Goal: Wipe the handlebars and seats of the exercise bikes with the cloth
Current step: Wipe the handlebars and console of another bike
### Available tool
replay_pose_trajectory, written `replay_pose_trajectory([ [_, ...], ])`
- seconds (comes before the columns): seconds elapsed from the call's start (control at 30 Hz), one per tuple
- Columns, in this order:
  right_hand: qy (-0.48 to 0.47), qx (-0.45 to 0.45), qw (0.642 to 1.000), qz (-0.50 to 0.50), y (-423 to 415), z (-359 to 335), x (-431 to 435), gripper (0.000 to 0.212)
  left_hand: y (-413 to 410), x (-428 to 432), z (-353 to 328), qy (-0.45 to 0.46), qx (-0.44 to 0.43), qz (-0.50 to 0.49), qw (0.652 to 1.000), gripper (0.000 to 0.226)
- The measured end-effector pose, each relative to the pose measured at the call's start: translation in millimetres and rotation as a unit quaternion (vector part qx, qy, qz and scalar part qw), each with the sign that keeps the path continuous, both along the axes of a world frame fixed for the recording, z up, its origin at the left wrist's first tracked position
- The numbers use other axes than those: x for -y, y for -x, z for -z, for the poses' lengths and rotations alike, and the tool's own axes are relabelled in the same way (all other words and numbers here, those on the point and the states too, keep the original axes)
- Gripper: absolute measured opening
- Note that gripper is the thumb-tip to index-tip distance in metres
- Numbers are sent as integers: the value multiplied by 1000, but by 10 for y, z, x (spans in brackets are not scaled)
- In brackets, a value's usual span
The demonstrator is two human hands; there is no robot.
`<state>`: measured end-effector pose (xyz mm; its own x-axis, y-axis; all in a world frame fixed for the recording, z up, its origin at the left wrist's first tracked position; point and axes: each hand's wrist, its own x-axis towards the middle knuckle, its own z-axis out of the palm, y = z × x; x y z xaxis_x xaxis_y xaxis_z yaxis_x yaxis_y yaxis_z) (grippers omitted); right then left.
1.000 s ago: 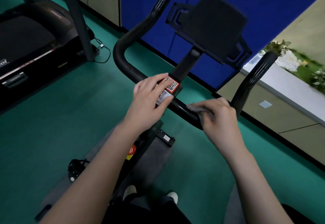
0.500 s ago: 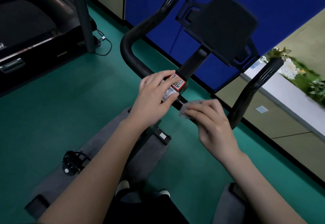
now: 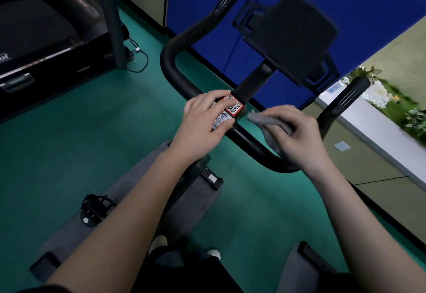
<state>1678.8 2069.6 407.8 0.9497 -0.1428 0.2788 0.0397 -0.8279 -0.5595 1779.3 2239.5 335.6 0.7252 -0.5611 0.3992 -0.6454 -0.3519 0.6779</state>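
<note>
**Cloth on the bar, just right of the QR stickers**

The black handlebar (image 3: 171, 62) of the exercise bike is the fixed point here. At its middle, where the stem meets the bar, sit two stickers. One is a red-bordered QR label (image 3: 234, 106). Just below it is a white label (image 3: 220, 118) with another code and small print too blurred to read. The left hand (image 3: 202, 125) rests on this middle section, fingers nearly straight, with forefinger and thumb on either side of the stickers. Just right of the stickers, the right hand (image 3: 297, 136) curls its fingers round a grey cloth (image 3: 264, 119) and presses it on the bar's right half. Above the bar stands a dark device holder (image 3: 293, 30). Left of the bar lies a treadmill (image 3: 34, 30). At the picture's edge it bears white lettering, of which only "or" can be read. Below the bar, a pedal (image 3: 95, 207) sits over a grey mat (image 3: 129, 177).
</note>
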Motion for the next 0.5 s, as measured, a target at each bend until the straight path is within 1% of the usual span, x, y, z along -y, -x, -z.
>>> replay_pose_trajectory([
  [0.13,-71,-96,993,24,-222,130,-66,17,6,5,-3,-4,4,0,1000,39],
  [0.23,-105,-144,984,1,-178,183,9,11,4,6,-6,-6,6,0,1000,39],
  [0.43,-67,-207,976,-23,-88,98,216,19,1,7,8,-10,10,-2,1000,39],
  [0.5,-83,-221,972,-11,-108,43,292,23,-4,2,6,-10,9,-1,1000,39],
])
